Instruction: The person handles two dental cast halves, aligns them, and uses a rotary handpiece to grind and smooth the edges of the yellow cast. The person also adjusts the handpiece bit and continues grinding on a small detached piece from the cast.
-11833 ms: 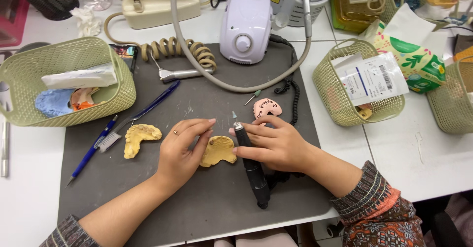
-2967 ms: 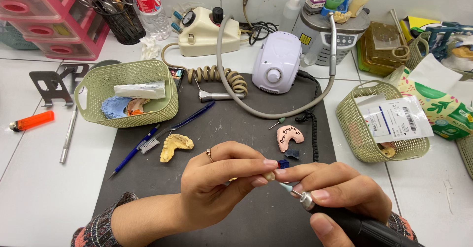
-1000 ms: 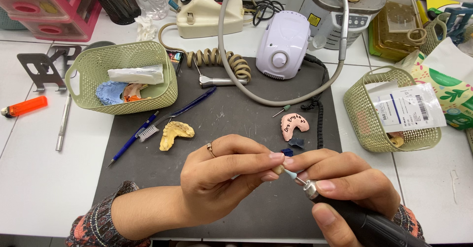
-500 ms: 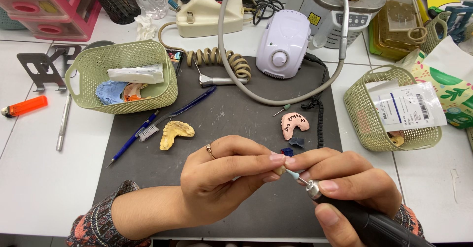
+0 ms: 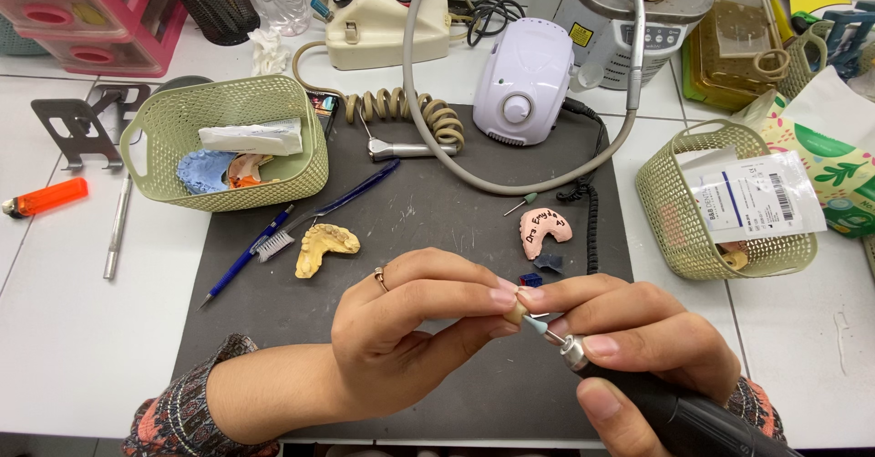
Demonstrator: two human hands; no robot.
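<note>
My left hand [image 5: 415, 325] pinches a small beige piece [image 5: 516, 312] between thumb and fingertips, low over the dark mat [image 5: 419, 229]. My right hand [image 5: 638, 348] grips a black rotary handpiece [image 5: 674, 416], and its pale green tip [image 5: 533, 325] touches the small piece. A yellow dental cast [image 5: 324, 246] lies on the mat to the left. A pink dental cast [image 5: 544, 229] lies just beyond my hands, with a small dark block [image 5: 531, 279] beside it.
A white motor unit [image 5: 524, 79] and a beige unit [image 5: 387, 20] with a coiled cord stand at the back. Green baskets [image 5: 228, 143] [image 5: 720, 238] flank the mat. A blue toothbrush [image 5: 319, 211], a pen, a metal tool [image 5: 117, 229] and an orange lighter [image 5: 46, 197] lie left.
Earlier the yellow cast lay under my hands on the mat; now my hands are raised, holding a small piece against the handpiece tip. Over the last second almost nothing moved.
</note>
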